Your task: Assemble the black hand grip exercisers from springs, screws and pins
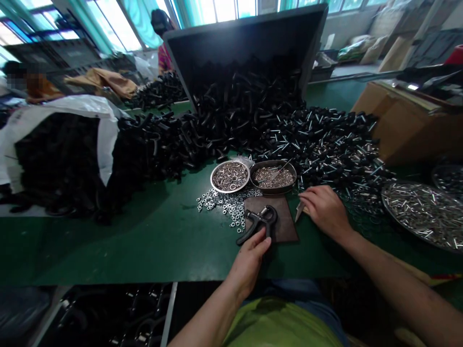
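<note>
My left hand (249, 262) is closed around one handle of a black hand grip strengthener (252, 231) with a metal spring at its top. The strengthener rests over a brown square plate (287, 221) on the green table. To the right of the plate, my right hand (323, 212) is closed with fingers bent around a small tool (299, 211), of which a pointed metal piece and a bit of pale handle show. The rest of that tool is hidden beneath the fingers. Loose metal nuts (237, 212) lie scattered just left of the plate.
Behind the plate stand a round bowl (213, 179) and an oval tin (291, 185) of small metal parts. Black handles (231, 111) pile out of a tipped grey bin (246, 26). Right are a pin-filled tray (427, 212) and a cardboard box (401, 120); left, a white sack (108, 144).
</note>
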A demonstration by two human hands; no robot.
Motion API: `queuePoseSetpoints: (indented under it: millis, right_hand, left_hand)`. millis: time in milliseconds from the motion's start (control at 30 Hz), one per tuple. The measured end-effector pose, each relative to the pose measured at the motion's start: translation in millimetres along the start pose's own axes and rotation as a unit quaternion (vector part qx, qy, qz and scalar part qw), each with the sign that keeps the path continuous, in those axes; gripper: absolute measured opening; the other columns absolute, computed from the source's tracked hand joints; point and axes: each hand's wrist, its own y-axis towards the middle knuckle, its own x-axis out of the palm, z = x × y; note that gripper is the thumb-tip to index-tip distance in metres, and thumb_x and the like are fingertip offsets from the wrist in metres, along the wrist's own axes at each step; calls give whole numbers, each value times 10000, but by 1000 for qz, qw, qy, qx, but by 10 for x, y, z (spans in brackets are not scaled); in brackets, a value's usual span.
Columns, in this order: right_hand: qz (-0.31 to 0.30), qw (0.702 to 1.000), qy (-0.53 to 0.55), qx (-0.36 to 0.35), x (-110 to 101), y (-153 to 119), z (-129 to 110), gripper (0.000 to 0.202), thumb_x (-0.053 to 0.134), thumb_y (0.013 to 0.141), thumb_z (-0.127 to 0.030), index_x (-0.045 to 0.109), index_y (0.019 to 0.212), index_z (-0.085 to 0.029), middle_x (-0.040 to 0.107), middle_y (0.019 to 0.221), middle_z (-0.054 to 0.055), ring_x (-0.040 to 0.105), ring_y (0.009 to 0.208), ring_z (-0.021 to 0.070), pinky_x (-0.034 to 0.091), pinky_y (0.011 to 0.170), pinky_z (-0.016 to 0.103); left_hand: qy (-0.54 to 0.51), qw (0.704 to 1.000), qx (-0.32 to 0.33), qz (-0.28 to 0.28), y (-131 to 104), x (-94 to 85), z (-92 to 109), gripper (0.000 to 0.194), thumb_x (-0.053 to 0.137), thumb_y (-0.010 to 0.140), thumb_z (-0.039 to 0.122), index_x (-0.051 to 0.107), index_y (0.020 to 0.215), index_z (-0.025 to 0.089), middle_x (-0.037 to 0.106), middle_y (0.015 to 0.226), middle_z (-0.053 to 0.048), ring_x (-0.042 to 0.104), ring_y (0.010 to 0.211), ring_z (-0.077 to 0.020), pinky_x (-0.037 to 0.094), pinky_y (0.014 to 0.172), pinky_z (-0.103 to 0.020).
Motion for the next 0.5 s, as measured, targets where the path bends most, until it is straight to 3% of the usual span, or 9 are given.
queuePoseSetpoints:
  millis: [67, 167, 267, 367, 500]
  right_hand:
    - [-44, 999, -14, 3, 11, 412, -32, 279, 446, 896, -288, 700, 931, -177, 645, 981, 104, 486, 966, 234, 382, 811, 352]
    - [-161, 984, -73, 23, 138, 933, -43, 259, 493, 853, -280, 719, 859, -155, 659, 957, 147, 484, 1000, 287, 392, 774, 376]
    - [-219, 971, -92, 28, 312, 1232, -46, 175, 571, 770, -180, 722, 835, -123, 677, 927, 178, 514, 992, 313, 406, 748, 381]
    - [-234, 967, -90, 32, 410, 1319, -61, 178, 559, 766, -122, 721, 837, -128, 690, 925, 178, 552, 977, 294, 410, 761, 368]
    - [-235, 968, -80, 39, 405, 1269, -51, 171, 571, 793, -200, 714, 866, -141, 683, 969, 182, 596, 951, 273, 417, 741, 336]
  left_hand:
    - [40, 999, 10, -11, -95, 27, 31, 482, 711, 713, 313, 618, 1170, 187, 540, 1313, -96, 481, 1225, -241, 367, 1042, -348]
    - [138, 989, 41, -40, -168, 6, 183, 488, 696, 723, 314, 604, 1192, 216, 518, 1337, -88, 458, 1249, -244, 356, 1053, -376]
    - [260, 954, 139, -52, -60, -29, 433, 387, 644, 764, 290, 629, 1144, 219, 540, 1312, -86, 507, 1196, -223, 408, 1006, -368]
    - [402, 876, 265, -10, 264, -10, 721, 270, 584, 807, 266, 659, 1056, 191, 628, 1157, -92, 593, 1033, -203, 479, 884, -351]
    - [602, 707, 371, 23, 887, 175, 1036, 202, 551, 831, 262, 697, 945, 183, 671, 979, -76, 584, 971, -204, 448, 887, -355]
